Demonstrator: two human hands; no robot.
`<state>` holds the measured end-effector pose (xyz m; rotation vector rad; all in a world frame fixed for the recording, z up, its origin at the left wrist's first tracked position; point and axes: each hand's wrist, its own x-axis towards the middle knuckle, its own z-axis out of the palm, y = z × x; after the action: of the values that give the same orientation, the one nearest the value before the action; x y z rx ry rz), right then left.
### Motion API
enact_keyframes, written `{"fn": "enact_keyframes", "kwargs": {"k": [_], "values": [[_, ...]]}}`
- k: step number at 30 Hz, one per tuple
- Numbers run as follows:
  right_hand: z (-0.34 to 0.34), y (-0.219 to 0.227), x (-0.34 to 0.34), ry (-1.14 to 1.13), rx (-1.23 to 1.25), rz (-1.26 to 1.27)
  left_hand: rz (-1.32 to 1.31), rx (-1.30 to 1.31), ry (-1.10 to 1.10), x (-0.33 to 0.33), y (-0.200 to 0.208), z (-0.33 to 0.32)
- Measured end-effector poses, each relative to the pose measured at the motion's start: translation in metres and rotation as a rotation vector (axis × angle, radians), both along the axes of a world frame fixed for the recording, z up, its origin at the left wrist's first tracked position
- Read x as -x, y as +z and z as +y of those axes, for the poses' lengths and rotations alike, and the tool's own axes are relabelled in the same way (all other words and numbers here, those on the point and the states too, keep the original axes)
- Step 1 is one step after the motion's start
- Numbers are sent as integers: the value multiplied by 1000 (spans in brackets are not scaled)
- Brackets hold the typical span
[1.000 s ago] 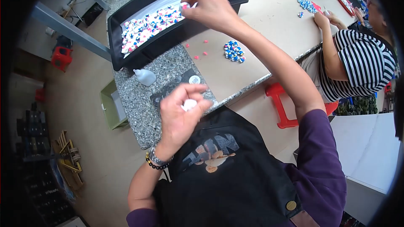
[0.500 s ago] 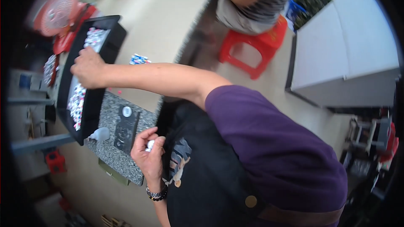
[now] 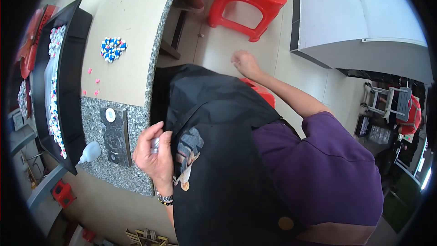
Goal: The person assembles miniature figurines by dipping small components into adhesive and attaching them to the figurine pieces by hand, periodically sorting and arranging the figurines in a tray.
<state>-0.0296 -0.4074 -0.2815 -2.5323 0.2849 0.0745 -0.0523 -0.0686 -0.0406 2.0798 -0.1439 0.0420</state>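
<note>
On the beige, granite-edged counter [image 3: 132, 27], the pile of blue-and-white beads [image 3: 113, 48] lies at twelve o'clock from the dark rectangular slab [image 3: 115, 135]. The black tray [image 3: 73, 86] sits at nine o'clock; a white squeeze bottle [image 3: 90, 151], probably touching it, lies between.

A small hand-assembly workshop. At nine o'clock a long black plastic tray [image 3: 73, 64] of tiny coloured pieces lies on a beige counter with a speckled granite edge [image 3: 136, 32]. A heap of blue-and-white beads [image 3: 113, 48] sits at ten o'clock, red plastic stools [image 3: 255, 7] on tiled floor at twelve.
</note>
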Motion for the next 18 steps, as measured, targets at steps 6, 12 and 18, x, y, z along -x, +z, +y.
{"fn": "enact_keyframes", "kwargs": {"k": [6, 12, 18], "values": [[-10, -25, -13, -124, -190, 134, -89, -51, -248, -8, -4, -4], [-15, -62, -72, -15, -93, 125, -172, -85, -291, -25, -8, -18], [-37, -139, -150, 93, 52, 253, -364, -281, -178, -70, -17, -47]]}}
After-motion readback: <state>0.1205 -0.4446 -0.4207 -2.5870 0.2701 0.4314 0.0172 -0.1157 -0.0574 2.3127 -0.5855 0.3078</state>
